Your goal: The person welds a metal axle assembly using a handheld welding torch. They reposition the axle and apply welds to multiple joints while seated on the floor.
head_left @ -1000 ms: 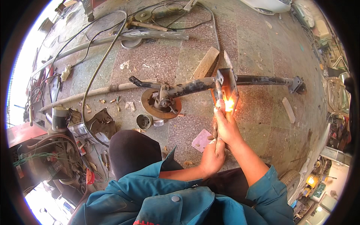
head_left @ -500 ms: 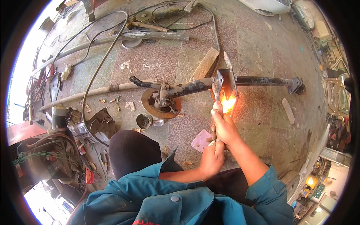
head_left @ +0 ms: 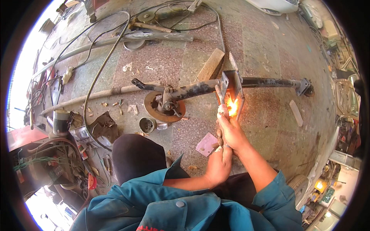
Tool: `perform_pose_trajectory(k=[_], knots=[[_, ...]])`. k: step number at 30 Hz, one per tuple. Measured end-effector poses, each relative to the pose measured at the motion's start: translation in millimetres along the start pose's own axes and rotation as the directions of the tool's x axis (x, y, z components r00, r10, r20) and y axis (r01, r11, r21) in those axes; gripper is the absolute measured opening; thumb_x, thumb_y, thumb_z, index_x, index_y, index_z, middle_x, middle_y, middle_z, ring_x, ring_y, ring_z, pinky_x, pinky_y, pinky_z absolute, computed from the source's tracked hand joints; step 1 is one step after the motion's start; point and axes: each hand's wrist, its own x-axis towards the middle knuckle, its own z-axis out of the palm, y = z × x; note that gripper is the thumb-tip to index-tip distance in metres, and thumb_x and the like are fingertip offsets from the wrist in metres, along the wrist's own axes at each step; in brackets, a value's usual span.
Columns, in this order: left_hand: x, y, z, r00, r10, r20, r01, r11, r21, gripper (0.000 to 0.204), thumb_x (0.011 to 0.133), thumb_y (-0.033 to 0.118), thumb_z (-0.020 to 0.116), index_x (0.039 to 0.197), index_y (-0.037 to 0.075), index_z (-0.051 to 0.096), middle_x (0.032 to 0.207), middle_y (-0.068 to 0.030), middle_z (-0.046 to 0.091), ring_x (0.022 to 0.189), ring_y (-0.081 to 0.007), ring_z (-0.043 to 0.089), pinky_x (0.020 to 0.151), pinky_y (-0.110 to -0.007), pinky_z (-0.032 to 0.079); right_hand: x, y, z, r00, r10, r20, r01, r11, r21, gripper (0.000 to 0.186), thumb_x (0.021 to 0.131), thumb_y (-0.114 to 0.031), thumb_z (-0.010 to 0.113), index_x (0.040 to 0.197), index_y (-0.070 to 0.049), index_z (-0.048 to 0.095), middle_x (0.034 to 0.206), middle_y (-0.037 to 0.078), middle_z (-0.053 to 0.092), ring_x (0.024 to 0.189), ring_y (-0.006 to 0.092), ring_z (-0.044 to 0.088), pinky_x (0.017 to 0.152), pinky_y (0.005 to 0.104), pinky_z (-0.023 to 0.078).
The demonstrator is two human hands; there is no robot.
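Observation:
My right hand [head_left: 234, 134] closes round a long, slim, worn metal tool [head_left: 222, 101] whose exact kind I cannot make out. Below it, my left hand [head_left: 219, 165] is closed on the tool's lower end. A bright orange glow [head_left: 232, 107] burns just beyond my right hand, under a U-shaped bracket [head_left: 230, 78]. This bracket sits on a black axle tube [head_left: 196, 89] lying across the floor. At the tube's left end is a rusty brake disc [head_left: 154, 109]; a flange plate [head_left: 303, 86] is at the right. A thin rod [head_left: 241, 102] runs beside the glow.
A wooden block [head_left: 211, 66] lies behind the tube. Near the disc stands a small tin [head_left: 147, 125], with a pink plate [head_left: 207, 144] closer to my hands. Hoses [head_left: 101, 71] and a grey pipe [head_left: 162, 36] cross the floor on the left. Cluttered shelves line the right.
The tool's upper end has shifted slightly left and up beside the bracket. The orange glow looks smaller. Both hands keep their hold in nearly the same place.

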Motion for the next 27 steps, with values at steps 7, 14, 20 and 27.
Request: perform_pose_trajectory(k=[7, 14, 20, 27], knots=[[11, -2, 4, 0.999, -0.045, -0.021, 0.044, 0.998, -0.045, 0.047, 0.117, 0.034, 0.04, 0.111, -0.007, 0.062, 0.095, -0.037, 0.069, 0.094, -0.0568, 0.069, 0.083, -0.062, 0.051, 9, -4, 1, 0.999, 0.019, 0.025, -0.019, 1.0, 0.006, 0.044, 0.112, -0.051, 0.062, 0.113, -0.007, 0.056, 0.075, 0.002, 0.054, 0.048, 0.0154, 0.054, 0.049, 0.0371, 0.059], [19, 4, -1, 1.0, -0.01, -0.014, 0.01, 1.0, 0.006, 0.049, 0.117, 0.034, 0.04, 0.108, -0.009, 0.063, 0.098, -0.0387, 0.069, 0.097, -0.0578, 0.069, 0.084, -0.061, 0.051, 14, -9, -2, 1.0, 0.011, 0.005, -0.011, 1.0, 0.015, 0.046, 0.112, -0.052, 0.061, 0.114, -0.007, 0.057, 0.077, 0.002, 0.055, 0.049, 0.0154, 0.054, 0.049, 0.0371, 0.059], [21, 10, -2, 0.997, -0.074, -0.022, 0.073, 0.997, -0.037, 0.049, 0.117, 0.033, 0.041, 0.113, -0.011, 0.064, 0.102, -0.041, 0.069, 0.104, -0.06, 0.068, 0.087, -0.06, 0.052, 26, 1, -6, 1.0, 0.017, 0.021, -0.018, 0.999, 0.034, 0.045, 0.112, -0.052, 0.061, 0.114, -0.007, 0.057, 0.078, 0.003, 0.055, 0.051, 0.0169, 0.055, 0.048, 0.0382, 0.057], [19, 15, 2, 0.999, -0.033, -0.006, 0.033, 0.999, 0.015, 0.05, 0.118, 0.034, 0.04, 0.113, -0.008, 0.065, 0.103, -0.0402, 0.07, 0.105, -0.0582, 0.069, 0.088, -0.06, 0.052, 19, -5, -12, 1.0, -0.02, -0.011, 0.021, 0.997, 0.068, 0.042, 0.113, -0.05, 0.06, 0.114, -0.008, 0.057, 0.078, 0.004, 0.054, 0.049, 0.0172, 0.055, 0.047, 0.0389, 0.058]])
